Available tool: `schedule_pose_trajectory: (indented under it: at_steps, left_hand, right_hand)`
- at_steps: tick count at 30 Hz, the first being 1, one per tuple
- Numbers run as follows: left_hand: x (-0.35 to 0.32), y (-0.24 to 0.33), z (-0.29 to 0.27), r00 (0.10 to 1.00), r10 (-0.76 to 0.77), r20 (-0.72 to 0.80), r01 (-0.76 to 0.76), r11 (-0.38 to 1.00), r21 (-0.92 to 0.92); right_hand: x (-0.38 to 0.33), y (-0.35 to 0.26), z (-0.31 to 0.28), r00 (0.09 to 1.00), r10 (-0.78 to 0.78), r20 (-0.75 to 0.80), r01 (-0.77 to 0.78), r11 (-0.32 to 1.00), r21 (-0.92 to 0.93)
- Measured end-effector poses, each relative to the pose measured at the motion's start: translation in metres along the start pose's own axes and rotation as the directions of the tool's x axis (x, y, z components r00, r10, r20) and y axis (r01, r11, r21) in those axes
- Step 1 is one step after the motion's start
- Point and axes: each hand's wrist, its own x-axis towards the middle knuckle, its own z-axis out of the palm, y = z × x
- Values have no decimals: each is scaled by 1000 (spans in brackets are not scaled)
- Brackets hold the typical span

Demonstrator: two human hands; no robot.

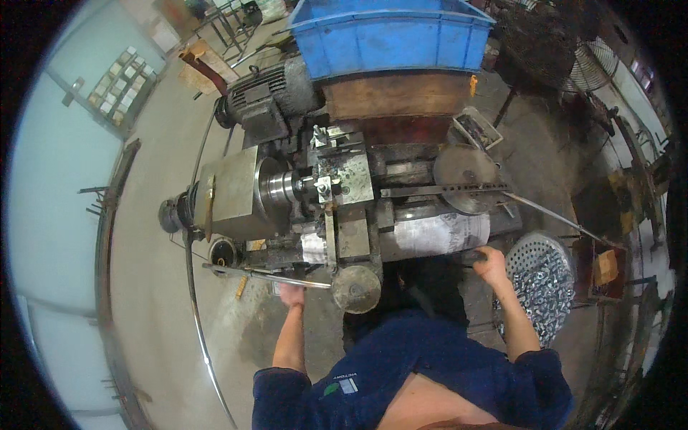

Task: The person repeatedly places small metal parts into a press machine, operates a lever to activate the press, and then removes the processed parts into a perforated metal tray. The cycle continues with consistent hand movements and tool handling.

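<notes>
Your left hand (292, 294) closes around a long steel lever (266, 274) at the lathe's (322, 193) front. Your right hand (490, 262) grips a dark handle (469, 255) beside the perforated basket (541, 283) of shiny metal parts. The lathe, grey and oily, sits directly ahead between both hands.

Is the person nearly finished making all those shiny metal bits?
Done: a heap of shiny pieces fills the perforated basket. In hand: the left hand grips a long lever, the right hand a handle by the lathe. How much remains can't be told.
</notes>
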Motion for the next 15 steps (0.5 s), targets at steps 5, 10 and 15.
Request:
schedule_pose_trajectory:
  at_steps: [5, 10, 15]
  left_hand:
    - [19, -30, -30, 892, 305, 332, -358, 927, 111]
    - [36, -27, -52, 849, 188, 493, -335, 915, 227]
    - [23, -41, -54, 866, 186, 464, -223, 974, 26]
  right_hand:
    - [19, -11, -9, 992, -115, 52, 121, 985, -121]
    - [54, -44, -39, 975, -220, 19, 220, 968, -122]
    - [102, -134, -22, 889, -456, 31, 454, 889, 59]
